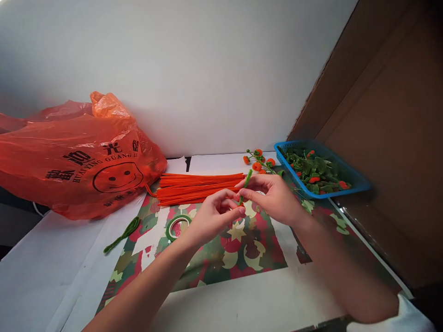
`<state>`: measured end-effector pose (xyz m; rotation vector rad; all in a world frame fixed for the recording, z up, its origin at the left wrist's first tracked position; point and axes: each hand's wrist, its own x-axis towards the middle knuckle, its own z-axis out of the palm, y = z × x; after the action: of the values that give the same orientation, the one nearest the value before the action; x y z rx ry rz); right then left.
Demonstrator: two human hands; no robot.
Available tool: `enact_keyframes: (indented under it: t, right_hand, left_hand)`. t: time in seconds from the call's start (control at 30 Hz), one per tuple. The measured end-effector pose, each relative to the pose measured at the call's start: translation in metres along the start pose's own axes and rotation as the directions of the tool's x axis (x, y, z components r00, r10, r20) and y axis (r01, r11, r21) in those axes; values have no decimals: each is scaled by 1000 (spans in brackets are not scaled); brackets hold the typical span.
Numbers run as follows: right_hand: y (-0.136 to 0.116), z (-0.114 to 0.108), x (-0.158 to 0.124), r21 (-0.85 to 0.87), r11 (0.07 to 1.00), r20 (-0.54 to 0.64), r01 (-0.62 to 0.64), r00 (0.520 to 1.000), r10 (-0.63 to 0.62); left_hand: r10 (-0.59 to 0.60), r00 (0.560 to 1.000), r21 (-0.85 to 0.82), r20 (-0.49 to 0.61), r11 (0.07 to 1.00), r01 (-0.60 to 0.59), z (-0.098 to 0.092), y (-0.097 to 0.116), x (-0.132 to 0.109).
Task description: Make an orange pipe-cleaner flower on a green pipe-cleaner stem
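My left hand (216,214) and my right hand (272,196) meet over the middle of the table, both pinched on a short green pipe cleaner (246,181) that stands tilted between the fingertips. Behind the hands lies a bundle of orange pipe cleaners (197,186). A roll of green tape (177,227) lies flat just left of my left wrist. The hands hover above a patterned red and green sheet (238,258).
A big orange plastic bag (79,157) fills the left. A blue basket (349,177) holding green leaves and orange bits stands at the right, with small orange pompom flowers (258,161) beside it. Green pipe cleaners (122,234) lie at the left. A cardboard wall (387,115) closes the right side.
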<state>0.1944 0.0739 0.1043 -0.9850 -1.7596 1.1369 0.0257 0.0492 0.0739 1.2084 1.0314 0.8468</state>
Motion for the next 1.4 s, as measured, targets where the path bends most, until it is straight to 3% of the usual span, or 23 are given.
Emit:
enact_keyframes:
  t: [0.27, 0.5, 0.63, 0.87, 1.2, 1.4]
  right_hand:
    - [-6, 0, -6, -116, 984, -55, 139, 988, -146]
    - [5, -3, 1, 54, 996, -173, 65, 983, -55]
    - [8, -4, 3, 106, 994, -176, 19, 984, 0]
    - [8, -2, 4, 92, 995, -100, 28, 995, -19]
    - [17, 3, 5, 96, 995, -100, 9, 995, 1]
    - [17, 3, 6, 81, 997, -104, 8, 995, 0]
  left_hand:
    - [14, 998, -84, -62, 996, -20, -3, -4, 2]
    - [115, 986, -190, -118, 972, -136, -6, -4, 1]
    - [76, 996, -204, -53, 975, -86, -5, -3, 0]
    - [-114, 984, -412, 136, 897, 161, -4, -3, 3]
    - [-143, 933, -435, 331, 854, 285, -8, -7, 5]
    - [-157, 915, -406, 371, 859, 312, -7, -4, 2]
